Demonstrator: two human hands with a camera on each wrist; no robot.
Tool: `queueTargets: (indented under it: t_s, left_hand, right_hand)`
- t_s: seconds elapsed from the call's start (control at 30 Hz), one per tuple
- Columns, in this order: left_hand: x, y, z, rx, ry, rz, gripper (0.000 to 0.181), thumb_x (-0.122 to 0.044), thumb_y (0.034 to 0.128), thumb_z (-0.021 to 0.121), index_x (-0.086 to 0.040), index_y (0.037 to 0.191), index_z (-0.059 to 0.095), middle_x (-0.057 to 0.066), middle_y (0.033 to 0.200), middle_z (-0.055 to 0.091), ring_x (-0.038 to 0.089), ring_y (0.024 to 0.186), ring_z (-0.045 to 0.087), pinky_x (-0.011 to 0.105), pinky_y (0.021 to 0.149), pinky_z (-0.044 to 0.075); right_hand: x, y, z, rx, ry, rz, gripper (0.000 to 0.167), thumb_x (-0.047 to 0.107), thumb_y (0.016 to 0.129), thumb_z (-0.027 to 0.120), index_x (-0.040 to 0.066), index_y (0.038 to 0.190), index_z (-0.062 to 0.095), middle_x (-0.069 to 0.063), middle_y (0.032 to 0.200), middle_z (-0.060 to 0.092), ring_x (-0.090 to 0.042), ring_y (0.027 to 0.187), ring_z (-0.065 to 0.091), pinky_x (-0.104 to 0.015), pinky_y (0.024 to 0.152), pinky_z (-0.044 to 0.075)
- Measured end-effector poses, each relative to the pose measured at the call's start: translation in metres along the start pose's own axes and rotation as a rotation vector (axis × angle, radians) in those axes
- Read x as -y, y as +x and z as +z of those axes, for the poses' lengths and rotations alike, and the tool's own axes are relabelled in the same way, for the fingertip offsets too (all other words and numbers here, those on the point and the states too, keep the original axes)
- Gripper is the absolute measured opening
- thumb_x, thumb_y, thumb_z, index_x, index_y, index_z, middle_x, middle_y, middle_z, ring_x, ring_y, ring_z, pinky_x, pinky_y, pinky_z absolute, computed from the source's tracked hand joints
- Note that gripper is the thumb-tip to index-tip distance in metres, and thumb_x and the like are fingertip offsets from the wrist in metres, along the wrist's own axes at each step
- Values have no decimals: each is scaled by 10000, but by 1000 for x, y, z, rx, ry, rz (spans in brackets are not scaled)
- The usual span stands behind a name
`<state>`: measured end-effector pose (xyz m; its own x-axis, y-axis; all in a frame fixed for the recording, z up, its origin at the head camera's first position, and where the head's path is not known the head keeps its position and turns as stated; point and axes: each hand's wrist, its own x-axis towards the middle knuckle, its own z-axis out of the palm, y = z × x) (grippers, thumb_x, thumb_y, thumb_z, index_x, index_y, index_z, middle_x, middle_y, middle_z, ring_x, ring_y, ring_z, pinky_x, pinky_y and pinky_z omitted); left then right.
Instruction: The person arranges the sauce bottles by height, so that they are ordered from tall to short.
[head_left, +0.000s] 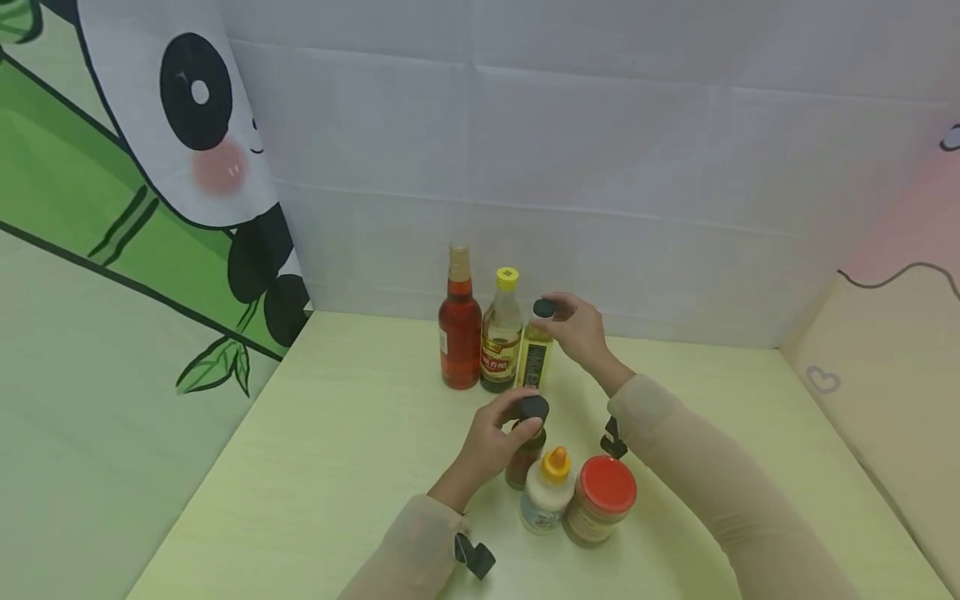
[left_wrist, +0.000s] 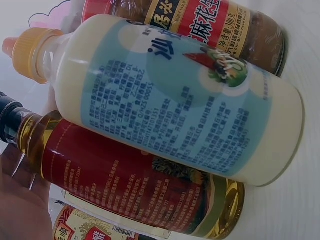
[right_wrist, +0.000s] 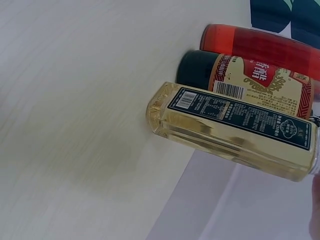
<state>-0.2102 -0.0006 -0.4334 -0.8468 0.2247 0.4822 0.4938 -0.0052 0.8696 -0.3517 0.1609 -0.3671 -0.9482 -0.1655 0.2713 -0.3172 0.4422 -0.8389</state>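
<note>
My right hand (head_left: 581, 329) pinches the dark green cap of a square bottle of pale yellow liquid (head_left: 535, 358), which stands at the back of the table beside two other bottles. The right wrist view shows its dark label (right_wrist: 240, 117). Nearer to me, my left hand (head_left: 486, 446) holds a red-labelled bottle (left_wrist: 120, 175) by its black cap, thumb and fingers on either side. A white squeeze bottle (head_left: 546, 498) with a yellow-orange cap stands just right of that bottle. Beside it is a brown-filled jar (head_left: 592, 521) with a red lid.
At the back left of the row stands a bottle of red liquid (head_left: 459, 337), next to a yellow-capped bottle of dark sauce (head_left: 500, 346). A white cloth wall (head_left: 600, 167) rises behind the pale table (head_left: 337, 433). Printed panels flank both sides.
</note>
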Motion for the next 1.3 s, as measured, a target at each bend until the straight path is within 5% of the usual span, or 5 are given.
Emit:
queueTargets:
  t_s: [0.3,0.67,1.03,1.3]
  left_hand:
    - [-1,0,-1,-8,-9,7,337,-119,942,634,-6,1254,573,191,1190,619,279,1039,623,418,908,504]
    - [0,0,-2,-7,-8,2,349,-209,955,632,-19,1244,583,166,1183,623,250,1046,617,517,907,487]
    - [-2,0,-2,2,-2,-40,355,12,917,603,26,1269,556,216,1242,594,296,1092,597,365,934,485]
    - [-35,-1,-3,8,-6,-51,311,12,920,594,79,1221,557,253,1179,604,318,1060,608,354,925,488]
  right_hand:
    - [1,1,3,-1,-5,-2,434,192,831,797,52,1211,640,-132,1089,679,-285,983,640,-434,855,513]
    - [3,2,4,31,13,4,457,193,845,787,46,1237,605,-137,1108,658,-290,1002,629,-435,863,511]
    - [5,0,1,72,18,4,478,185,849,783,41,1257,580,-141,1154,641,-289,1035,626,-418,899,502]
    - [6,-3,-2,108,39,7,538,194,867,766,43,1334,545,-155,1262,603,-299,1112,603,-412,941,483]
